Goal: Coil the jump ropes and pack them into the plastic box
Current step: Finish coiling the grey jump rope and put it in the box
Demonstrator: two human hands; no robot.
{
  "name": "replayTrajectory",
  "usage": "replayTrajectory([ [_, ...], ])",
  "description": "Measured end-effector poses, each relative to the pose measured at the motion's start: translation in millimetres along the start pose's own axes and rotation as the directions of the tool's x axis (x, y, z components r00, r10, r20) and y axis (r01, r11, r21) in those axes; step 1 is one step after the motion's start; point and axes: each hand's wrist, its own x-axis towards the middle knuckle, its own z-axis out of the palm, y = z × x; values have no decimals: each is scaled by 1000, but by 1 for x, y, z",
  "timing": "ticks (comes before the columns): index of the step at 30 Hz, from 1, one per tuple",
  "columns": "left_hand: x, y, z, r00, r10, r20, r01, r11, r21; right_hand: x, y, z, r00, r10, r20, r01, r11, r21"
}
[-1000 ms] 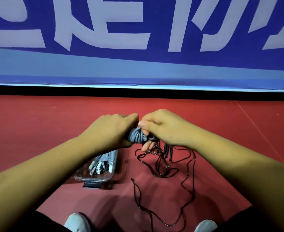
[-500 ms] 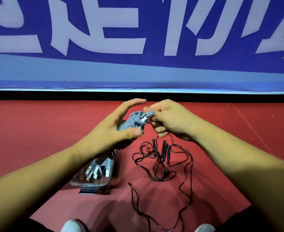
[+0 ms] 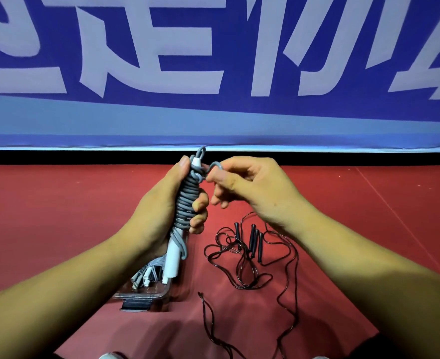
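**Grey rope bundle held upright in both hands**

A blue banner (image 3: 213, 112) runs across the back, with large white characters along it. They are cropped at the top edge and cannot be read as words. A paler blue band runs under them, and no brand or label shows on any other item.

The grey jump rope (image 3: 185, 203) stands nearly upright in front of the banner's lower edge, its cord wound in tight turns around its white handles (image 3: 172, 263). The left hand (image 3: 159, 206) grips the bundle at its middle, thumb pressed high along the near side and fingers curled round the far side. The handle ends stick out below the palm, pointing down towards the plastic box (image 3: 159, 296).

The right hand (image 3: 255, 187) is just beside the top of the bundle. Its thumb and forefinger pinch a small loop of the grey cord (image 3: 215, 167) that juts out to the right, and the other fingers are loosely curled below. The two hands are close, joined only by the rope.

The clear box sits on the red floor (image 3: 58, 216) beneath the left wrist, with more grey and white coiled ropes (image 3: 146, 275) inside. To its right, under the right forearm, the black jump ropes (image 3: 250, 252) lie loose and tangled, their thin cords trailing towards the bottom edge
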Motion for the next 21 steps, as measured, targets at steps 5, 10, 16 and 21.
replayTrajectory([
  [5,1,-3,0,998,-70,4,70,994,-87,4,3,3,997,-18,-77,23,997,67],
  [10,-2,-4,2,998,-65,-1,64,996,-67,7,6,13,977,45,-209,-6,982,187],
  [16,-2,-6,-1,998,-15,56,20,996,-86,10,6,13,955,159,-252,-42,909,415],
  [21,-4,-6,-2,998,-4,67,10,995,-103,11,7,14,971,72,-228,-18,973,232],
])
